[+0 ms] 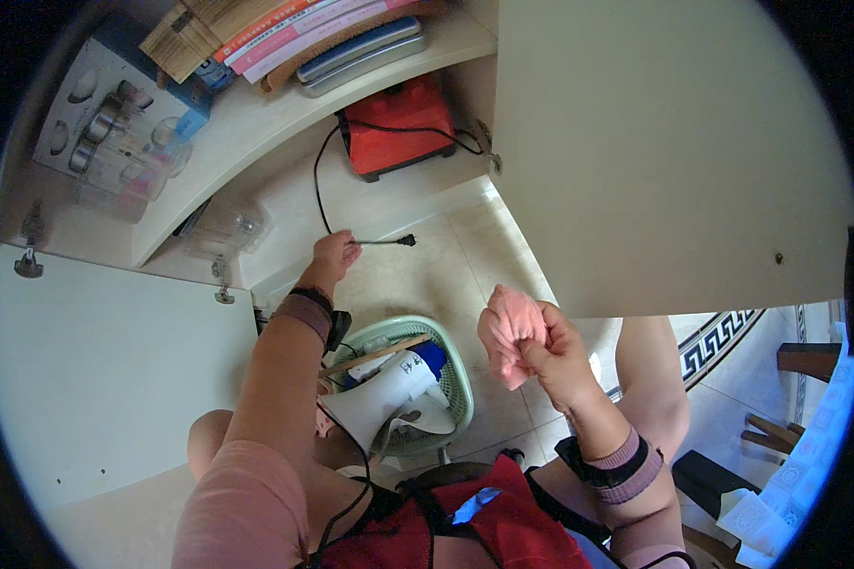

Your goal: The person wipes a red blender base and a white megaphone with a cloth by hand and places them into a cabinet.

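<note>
My left hand (337, 254) is closed around a black power cord (319, 186) near its end, and the plug (406, 240) sticks out to the right of the fingers. The cord runs up to a red appliance (401, 128) with black feet, which stands in the lower compartment of the cabinet. Bunched in my right hand (559, 355) is a pink cloth (510, 334), held between thumb and fingers above the tiled floor.
A green plastic basket (462, 384) holding a white and blue megaphone (391, 387) and a wooden stick stands between my legs. Cabinet doors (669, 156) stand open on both sides. Books (313, 32), metal tins and a glassware box (107, 107) occupy the shelf; clear containers (231, 227) sit below.
</note>
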`<state>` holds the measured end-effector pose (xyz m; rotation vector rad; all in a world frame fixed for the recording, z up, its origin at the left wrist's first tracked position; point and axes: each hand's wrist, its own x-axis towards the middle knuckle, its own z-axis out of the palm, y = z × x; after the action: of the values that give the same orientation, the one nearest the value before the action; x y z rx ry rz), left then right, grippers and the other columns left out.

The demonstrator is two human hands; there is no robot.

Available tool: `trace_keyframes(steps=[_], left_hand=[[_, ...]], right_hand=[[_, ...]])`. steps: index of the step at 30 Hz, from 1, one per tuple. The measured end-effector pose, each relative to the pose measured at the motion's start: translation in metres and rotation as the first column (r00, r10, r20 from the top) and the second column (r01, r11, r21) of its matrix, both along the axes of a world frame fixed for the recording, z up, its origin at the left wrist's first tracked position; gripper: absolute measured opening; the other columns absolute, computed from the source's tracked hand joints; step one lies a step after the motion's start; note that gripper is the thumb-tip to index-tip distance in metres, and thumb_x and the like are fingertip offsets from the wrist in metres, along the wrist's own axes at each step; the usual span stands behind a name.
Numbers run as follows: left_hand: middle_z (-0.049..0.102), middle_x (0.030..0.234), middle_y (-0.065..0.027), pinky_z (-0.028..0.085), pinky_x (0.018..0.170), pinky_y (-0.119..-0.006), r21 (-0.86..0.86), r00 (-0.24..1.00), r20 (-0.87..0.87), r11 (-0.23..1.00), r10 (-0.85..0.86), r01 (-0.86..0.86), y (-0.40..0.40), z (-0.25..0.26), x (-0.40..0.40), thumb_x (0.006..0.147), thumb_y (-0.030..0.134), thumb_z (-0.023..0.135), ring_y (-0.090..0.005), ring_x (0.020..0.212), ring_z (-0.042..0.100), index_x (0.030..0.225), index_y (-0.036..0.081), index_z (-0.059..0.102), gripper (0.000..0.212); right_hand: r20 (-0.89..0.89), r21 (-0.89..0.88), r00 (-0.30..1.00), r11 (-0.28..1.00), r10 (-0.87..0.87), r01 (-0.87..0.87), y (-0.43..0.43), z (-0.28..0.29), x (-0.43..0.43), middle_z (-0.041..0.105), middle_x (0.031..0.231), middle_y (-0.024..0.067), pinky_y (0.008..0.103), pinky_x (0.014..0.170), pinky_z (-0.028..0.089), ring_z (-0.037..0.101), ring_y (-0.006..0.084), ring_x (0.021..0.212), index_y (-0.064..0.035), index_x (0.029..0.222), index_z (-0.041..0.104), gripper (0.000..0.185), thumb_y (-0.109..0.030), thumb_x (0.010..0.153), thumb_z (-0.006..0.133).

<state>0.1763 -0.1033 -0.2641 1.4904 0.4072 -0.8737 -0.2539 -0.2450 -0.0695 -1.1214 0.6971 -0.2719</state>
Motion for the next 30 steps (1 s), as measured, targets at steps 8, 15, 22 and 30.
trace_keyframes(steps=[8,15,22,30], left_hand=[[0.062,0.112,-0.0217,0.059,0.097,-0.042,-0.77,0.77,-0.298,0.335,0.564,-0.543,-0.041,0.091,0.084,0.091,-0.012,0.047,-0.0314,0.105,0.066,0.114,-0.012,0.054,0.024],[0.06,0.117,-0.0109,0.055,0.081,-0.036,0.387,0.756,0.387,0.837,-0.528,0.387,-0.084,0.147,0.048,0.095,0.024,0.064,-0.0277,0.098,0.066,0.149,0.001,0.033,0.066],[0.061,0.088,-0.002,0.047,0.06,-0.031,0.593,0.541,0.335,0.619,-0.772,0.515,-0.043,0.103,0.039,0.092,0.025,0.068,-0.0124,0.072,0.055,0.158,0.009,0.02,0.084],[0.069,0.076,-0.012,0.054,0.062,-0.038,0.518,-0.131,-0.202,-0.219,-0.971,0.827,0.02,0.097,-0.129,0.085,0.045,0.066,-0.0229,0.065,0.064,0.082,-0.001,0.071,0.046]], right_hand=[[0.004,-0.034,0.999,0.999,0.042,-0.042,-0.002,-0.005,-0.001,0.063,0.112,0.0061,0.0282,0.086,0.053,0.062,0.0133,0.098,0.0001,0.127,0.054,0.04,0.007,0.088,0.053],[0.006,-0.041,1.0,0.999,0.019,-0.019,-0.004,-0.006,-0.008,0.062,0.112,0.0053,0.0281,0.086,0.053,0.062,0.0131,0.099,-0.001,0.128,0.054,0.041,0.007,0.087,0.053],[0.05,-0.042,0.998,0.999,0.025,-0.023,0.002,0.004,0.0,0.063,0.109,0.0053,0.0273,0.086,0.05,0.06,0.012,0.098,-0.0001,0.126,0.055,0.039,0.006,0.087,0.052],[0.127,-0.065,0.992,0.998,0.018,-0.01,0.005,0.03,-0.004,0.065,0.098,0.0074,0.0267,0.072,0.054,0.066,0.0136,0.081,0.0026,0.121,0.055,0.037,0.008,0.085,0.048]])
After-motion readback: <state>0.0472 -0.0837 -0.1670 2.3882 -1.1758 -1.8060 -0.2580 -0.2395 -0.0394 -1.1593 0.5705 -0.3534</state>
